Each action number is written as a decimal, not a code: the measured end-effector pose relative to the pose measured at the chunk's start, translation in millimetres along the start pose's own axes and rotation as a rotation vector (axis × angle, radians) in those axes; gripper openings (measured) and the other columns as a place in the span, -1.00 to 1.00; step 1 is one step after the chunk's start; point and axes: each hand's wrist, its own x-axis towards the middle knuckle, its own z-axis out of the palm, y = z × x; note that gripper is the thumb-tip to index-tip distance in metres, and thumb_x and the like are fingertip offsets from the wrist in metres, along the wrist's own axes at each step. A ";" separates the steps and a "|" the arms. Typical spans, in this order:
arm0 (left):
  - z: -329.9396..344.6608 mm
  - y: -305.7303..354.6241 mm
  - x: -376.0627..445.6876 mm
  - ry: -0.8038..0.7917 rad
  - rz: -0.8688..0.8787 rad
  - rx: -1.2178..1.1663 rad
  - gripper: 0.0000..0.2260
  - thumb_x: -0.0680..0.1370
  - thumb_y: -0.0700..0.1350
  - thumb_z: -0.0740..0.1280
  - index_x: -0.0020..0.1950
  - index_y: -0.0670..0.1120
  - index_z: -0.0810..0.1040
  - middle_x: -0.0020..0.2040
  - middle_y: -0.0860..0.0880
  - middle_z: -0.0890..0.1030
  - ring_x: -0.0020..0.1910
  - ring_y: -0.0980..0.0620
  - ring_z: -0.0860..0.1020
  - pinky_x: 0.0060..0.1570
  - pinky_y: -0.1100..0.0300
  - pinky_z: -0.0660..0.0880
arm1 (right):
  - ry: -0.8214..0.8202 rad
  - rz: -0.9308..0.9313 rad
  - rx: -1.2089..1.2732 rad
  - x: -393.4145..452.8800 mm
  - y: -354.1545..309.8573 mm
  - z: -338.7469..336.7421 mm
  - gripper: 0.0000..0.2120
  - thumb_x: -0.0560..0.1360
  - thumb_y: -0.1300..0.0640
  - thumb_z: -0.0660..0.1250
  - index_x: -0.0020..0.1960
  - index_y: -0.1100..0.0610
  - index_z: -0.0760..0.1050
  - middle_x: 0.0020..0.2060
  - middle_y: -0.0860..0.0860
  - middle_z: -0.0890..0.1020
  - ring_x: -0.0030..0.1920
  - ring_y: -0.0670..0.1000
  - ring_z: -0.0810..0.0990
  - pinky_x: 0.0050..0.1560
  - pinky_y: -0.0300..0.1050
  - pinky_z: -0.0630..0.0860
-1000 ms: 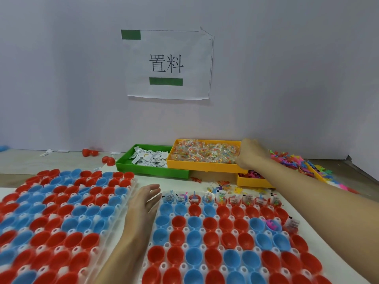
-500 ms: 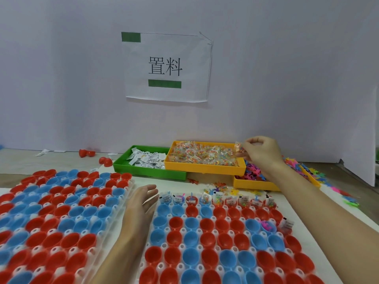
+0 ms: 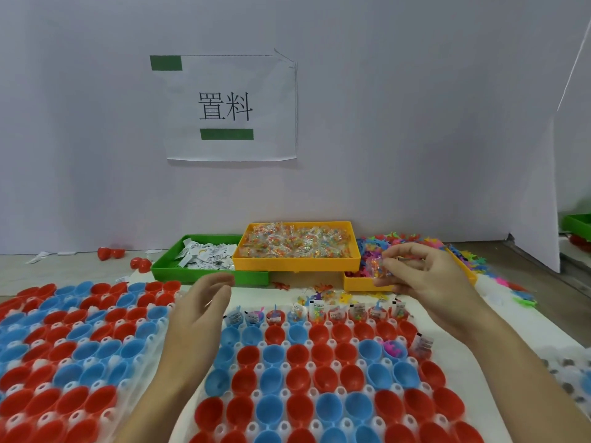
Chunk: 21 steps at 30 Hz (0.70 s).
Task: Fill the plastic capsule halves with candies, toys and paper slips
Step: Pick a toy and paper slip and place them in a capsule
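Where the pale worktop (image 3: pixel 527 302) meets the plain white wall (image 3: pixel 415 123), a paper sign (image 3: pixel 230 107) with two printed characters and two green bars hangs above your supplies. A white partition (image 3: pixel 572 187) closes off the right side, with a bit of another green tray (image 3: pixel 579 223) showing past it. A few loose red capsule halves (image 3: pixel 110 253) lie at the back left of the table.

Along the back you have three trays. The green tray (image 3: pixel 179 273) holds white paper slips (image 3: pixel 208 257). Beside it, raised and overlapping its right edge, the yellow tray (image 3: pixel 294 263) is full of wrapped candies (image 3: pixel 295 243). To the right, a lower yellow tray (image 3: pixel 358 284) is heaped with bright plastic toys (image 3: pixel 415 243), which spill onto the worktop around it.

In front of you sit two clear racks. The left rack (image 3: pixel 73 356) carries red and blue capsule halves, all open side up. The right rack (image 3: pixel 319 372) has the same, and its far row already has candy packets, toys and slips in its cups (image 3: pixel 316 313); two cups near the right edge also have items in them.

Your left hand (image 3: pixel 200 311) hovers between the racks, fingers relaxed and grasping nothing. Your right hand (image 3: pixel 425 276) is raised above the far right corner of the right rack, pinching a candy packet (image 3: pixel 379 268) between thumb and fingertips.
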 end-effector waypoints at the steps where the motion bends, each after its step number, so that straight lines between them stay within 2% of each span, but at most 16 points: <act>1: 3.1 7.8 1.0 -0.040 0.027 0.019 -0.83 0.64 -0.12 0.23 0.10 0.12 0.57 0.07 0.16 0.64 0.03 0.37 0.55 -0.13 0.50 0.42 | -0.024 -0.005 -0.016 0.5 -2.7 -2.9 -0.94 0.58 0.22 0.37 0.03 0.15 0.59 -0.19 0.07 0.74 -0.15 0.08 0.75 -0.21 -0.13 0.55; 4: 13.0 36.8 8.3 -0.229 0.116 0.106 -0.85 0.61 -0.12 0.27 0.06 0.12 0.58 -0.01 0.12 0.68 -0.01 0.31 0.59 -0.10 0.50 0.46 | -0.057 -0.023 -0.050 3.4 -12.1 -7.7 -0.94 0.58 0.22 0.35 0.03 0.15 0.59 -0.19 0.07 0.74 -0.16 0.07 0.75 -0.23 -0.17 0.54; 7: 22.1 70.5 18.5 -0.484 0.185 0.238 -0.87 0.60 -0.02 0.28 0.09 0.15 0.58 -0.06 0.14 0.70 -0.06 0.16 0.63 -0.04 0.22 0.56 | -0.155 -0.037 -0.090 9.5 -27.5 -4.0 -0.93 0.58 0.21 0.36 0.04 0.15 0.60 -0.17 0.09 0.74 -0.16 0.07 0.75 -0.26 -0.20 0.59; 9: 28.1 87.2 23.2 -0.591 0.208 0.268 -0.86 0.60 0.03 0.30 0.14 0.16 0.58 -0.06 0.16 0.69 -0.08 0.16 0.65 0.02 0.17 0.58 | -0.250 -0.082 -0.143 13.6 -41.7 0.1 -0.92 0.58 0.19 0.37 0.05 0.15 0.60 -0.15 0.06 0.74 -0.16 0.07 0.75 -0.24 -0.24 0.61; 12: 35.6 98.9 26.2 -0.592 0.214 0.221 -0.83 0.56 0.06 0.35 0.14 0.13 0.59 -0.04 0.15 0.69 -0.08 0.22 0.66 0.01 0.18 0.61 | -0.351 -0.187 -0.185 15.8 -60.5 8.1 -0.94 0.58 0.18 0.37 0.02 0.12 0.61 -0.17 0.05 0.74 -0.16 0.04 0.75 -0.19 -0.22 0.63; 16: 44.8 97.1 26.7 -0.489 0.166 0.138 -0.81 0.53 0.08 0.39 0.10 0.08 0.60 -0.12 0.09 0.70 -0.16 0.15 0.68 -0.06 0.10 0.64 | -0.467 -0.278 -0.230 15.0 -69.8 19.1 -0.94 0.58 0.17 0.37 0.02 0.08 0.62 -0.17 0.03 0.74 -0.17 0.01 0.74 -0.10 -0.18 0.64; 19: 51.7 92.8 27.2 -0.472 0.150 0.076 -0.90 0.54 -0.06 0.42 0.03 -0.02 0.64 -0.18 0.02 0.71 -0.20 0.11 0.68 -0.12 0.15 0.63 | -0.490 -0.295 -0.275 16.5 -68.4 23.3 -0.94 0.58 0.17 0.38 0.01 0.06 0.63 -0.16 0.02 0.74 -0.19 -0.01 0.74 -0.01 -0.13 0.65; 21: 54.2 90.7 27.9 -0.467 0.135 0.011 -0.97 0.53 -0.18 0.43 -0.05 -0.11 0.66 -0.24 -0.04 0.71 -0.25 0.07 0.68 -0.20 0.23 0.59 | -0.486 -0.286 -0.269 17.1 -66.6 24.5 -0.93 0.58 0.16 0.38 0.02 0.05 0.62 -0.16 0.02 0.74 -0.18 -0.02 0.74 -0.04 -0.21 0.63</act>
